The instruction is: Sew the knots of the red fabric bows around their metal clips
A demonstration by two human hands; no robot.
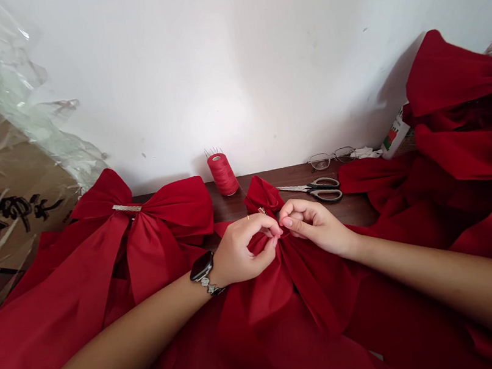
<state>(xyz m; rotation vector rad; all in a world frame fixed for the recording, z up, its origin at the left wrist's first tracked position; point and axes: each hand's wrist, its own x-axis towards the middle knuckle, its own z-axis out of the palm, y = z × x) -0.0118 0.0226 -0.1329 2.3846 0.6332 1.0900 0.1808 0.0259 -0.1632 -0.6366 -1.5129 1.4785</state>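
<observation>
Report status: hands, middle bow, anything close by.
Left hand and right hand pinched at centre of red bow. Bow gathered there, folds fanning out. Scissors close beyond right hand.

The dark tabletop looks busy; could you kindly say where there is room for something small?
Small bare patches of tabletop lie between the scissors and right hand, and between the left bow and thread spool. Red fabric crowds both sides and the front.
</observation>
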